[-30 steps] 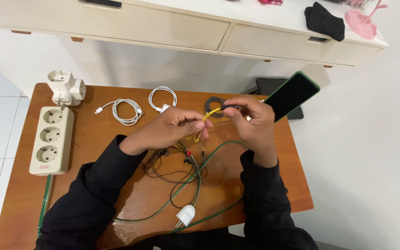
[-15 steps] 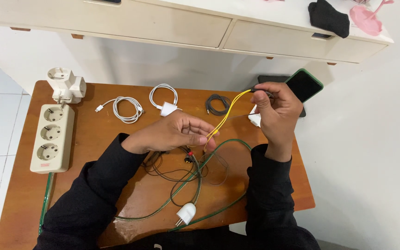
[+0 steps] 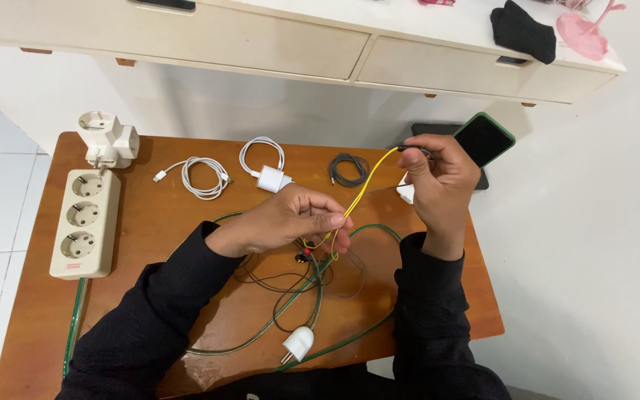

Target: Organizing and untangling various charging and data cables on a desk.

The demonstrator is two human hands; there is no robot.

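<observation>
So far I have the yellow wire (image 3: 361,191) drawn taut between both hands above the wooden table (image 3: 150,237): my right hand (image 3: 438,181) is pinched shut on its dark upper end, raised near the phone (image 3: 483,138), and my left hand (image 3: 298,218) is closed around its lower stretch just over the tangle of dark cords (image 3: 283,278) and the green cable (image 3: 320,292). By my judgement the wire is partly freed, its bottom end not yet clear of the tangle. Room is tight on the right, where the table edge is near; the left half, toward the power strip (image 3: 83,222), is more open
</observation>
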